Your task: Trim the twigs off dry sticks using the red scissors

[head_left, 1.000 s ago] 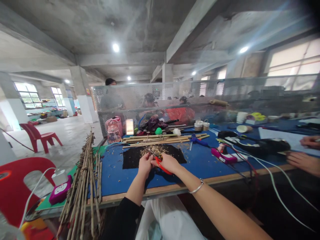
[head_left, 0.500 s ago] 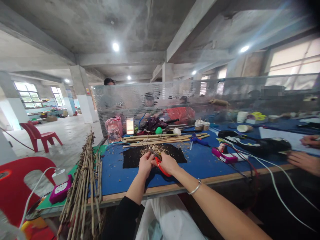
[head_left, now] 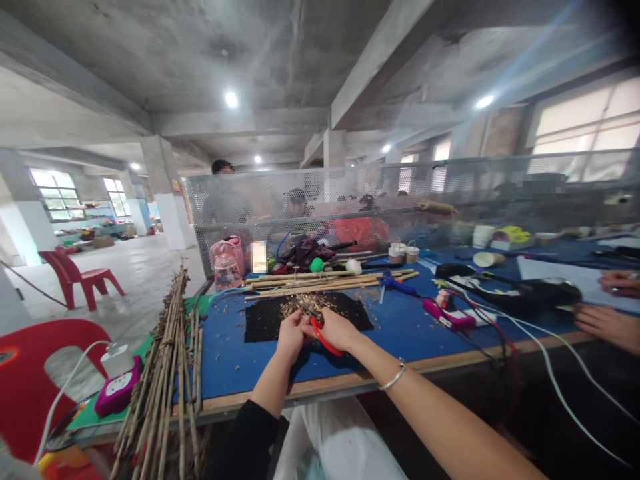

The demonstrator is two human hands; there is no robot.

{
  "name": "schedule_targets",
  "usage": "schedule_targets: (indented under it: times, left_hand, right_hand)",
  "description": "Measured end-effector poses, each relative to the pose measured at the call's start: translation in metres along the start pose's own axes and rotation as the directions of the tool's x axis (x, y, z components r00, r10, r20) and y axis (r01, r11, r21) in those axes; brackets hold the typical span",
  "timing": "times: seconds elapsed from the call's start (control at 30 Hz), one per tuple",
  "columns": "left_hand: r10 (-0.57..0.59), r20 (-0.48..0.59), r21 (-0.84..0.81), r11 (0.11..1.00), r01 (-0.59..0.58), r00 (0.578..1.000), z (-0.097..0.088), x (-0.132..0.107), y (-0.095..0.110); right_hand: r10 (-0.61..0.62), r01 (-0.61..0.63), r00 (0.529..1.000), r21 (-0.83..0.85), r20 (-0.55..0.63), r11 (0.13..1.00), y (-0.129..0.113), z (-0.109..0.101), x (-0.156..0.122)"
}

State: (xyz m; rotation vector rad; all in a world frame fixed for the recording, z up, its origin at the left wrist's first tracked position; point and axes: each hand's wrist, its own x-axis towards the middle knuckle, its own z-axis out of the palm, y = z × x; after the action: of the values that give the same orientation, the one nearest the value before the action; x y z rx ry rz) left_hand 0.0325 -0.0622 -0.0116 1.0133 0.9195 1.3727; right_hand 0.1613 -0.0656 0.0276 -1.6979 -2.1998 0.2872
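Note:
In my right hand (head_left: 336, 328) is a pair of scissors with red-orange handles (head_left: 324, 339), its blades pointing away toward the chips. My left hand (head_left: 292, 333) is close beside the blades, with fingers pinched together; whatever sits between them is too small to make out. Both hands are over the near edge of a black cloth (head_left: 260, 321) on the blue tabletop (head_left: 225, 363). Small tan chips (head_left: 327, 303) lie scattered over the cloth, heaped most thickly just beyond my fingers.
Long sticks (head_left: 270, 292) lie behind the cloth. A bundle of dry stalks (head_left: 163, 373) leans over the table's left end. A blue glue gun (head_left: 397, 283) and purple power strip (head_left: 449, 316) are to the right, with trailing cables. Another person's hands (head_left: 607, 323) rest at far right.
Both hands stay in nearly the same place over the cloth, with only slight finger movement. The view has shifted a little.

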Motion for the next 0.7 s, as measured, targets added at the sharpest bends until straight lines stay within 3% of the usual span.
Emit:
schedule_targets:
  times: [0.17, 0.4, 0.7]
  left_hand:
    - [-0.012, -0.012, -0.020, 1.000, 0.012, 1.000, -0.001, 0.001, -0.002]
    - [-0.004, 0.010, -0.075, 0.997, 0.005, 1.000, 0.000, 0.002, -0.001]
    - [-0.079, 0.037, 0.003, 0.997, 0.079, 0.996, 0.001, 0.001, 0.002]
  right_hand:
    - [-0.030, 0.028, 0.999, 0.082, 0.029, 0.996, -0.005, -0.002, -0.002]
    - [0.026, -0.026, 0.999, 0.032, -0.024, 0.999, -0.002, 0.006, -0.004]
    - [0.042, -0.040, 0.999, 0.087, -0.016, 0.995, 0.009, 0.007, -0.009]
